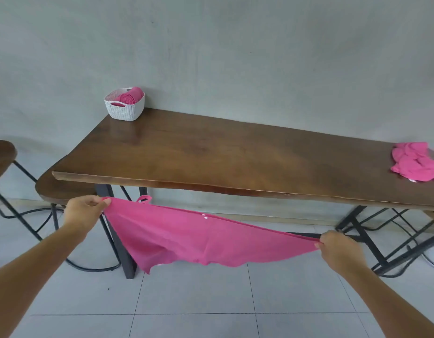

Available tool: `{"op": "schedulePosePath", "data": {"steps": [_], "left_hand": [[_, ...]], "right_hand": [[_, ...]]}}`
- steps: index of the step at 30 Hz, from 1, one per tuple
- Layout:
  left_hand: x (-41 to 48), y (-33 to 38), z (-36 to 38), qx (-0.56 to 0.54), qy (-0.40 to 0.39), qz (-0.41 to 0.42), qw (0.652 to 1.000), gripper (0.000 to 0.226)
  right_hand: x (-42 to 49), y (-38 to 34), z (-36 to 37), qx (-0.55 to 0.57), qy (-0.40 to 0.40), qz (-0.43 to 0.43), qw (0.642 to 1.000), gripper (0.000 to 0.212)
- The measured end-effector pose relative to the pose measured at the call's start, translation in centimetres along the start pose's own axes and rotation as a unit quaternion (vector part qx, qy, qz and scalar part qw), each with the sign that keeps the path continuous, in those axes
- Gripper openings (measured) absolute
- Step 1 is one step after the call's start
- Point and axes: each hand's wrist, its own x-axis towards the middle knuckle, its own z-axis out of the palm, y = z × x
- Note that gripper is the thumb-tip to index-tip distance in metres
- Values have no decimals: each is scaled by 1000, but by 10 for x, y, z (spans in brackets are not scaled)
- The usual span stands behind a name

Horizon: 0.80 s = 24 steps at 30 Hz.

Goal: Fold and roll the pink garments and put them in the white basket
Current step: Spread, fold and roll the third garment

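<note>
— Where do we stand with the job?

— We count one piece done: a rolled garment (127, 97) sits in the white basket (124, 112), up at eleven o'clock on the far corner of the bench (223, 154).

— And the piece in hand?

— We hold a pink garment (186, 237) at six o'clock. It is in the air, in front of the bench's near edge and below it, above the floor (199, 301). Our left hand (85, 211), at nine o'clock, has its fingers clamped on one corner. Our right hand (338, 250), at four o'clock, has its fingers curled tight on the opposite corner. The top edge runs taut between them and the rest hangs as a loose flap. We see no fold in it yet.

— Anything else waiting?

— A crumpled garment (416, 164) lies at three o'clock on the right end of the bench, well apart from the basket. We cannot tell whether it is one piece or more.

— So how far along?

— Well short of halfway, we judge. The held piece has yet to be folded, rolled and carried to the basket, and then the heap needs the same.
</note>
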Motion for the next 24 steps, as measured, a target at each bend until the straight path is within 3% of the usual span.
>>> {"op": "schedulePosePath", "data": {"steps": [5, 16, 20, 24], "left_hand": [[-40, -8, 1, -13, -6, -19, 1000, 18], [-77, 1, 9, -90, -23, -51, 994, 21], [-80, 1, 10, -92, -54, -32, 994, 38], [-83, 5, 14, -80, -69, -16, 994, 34]], "right_hand": [[-24, 22, 2, -36, 6, -17, 999, 35], [-48, 58, 16, 203, 17, 61, 977, 46], [-53, 65, 21, 233, 31, 65, 970, 48], [-51, 69, 26, 245, 41, 66, 966, 48]]}}
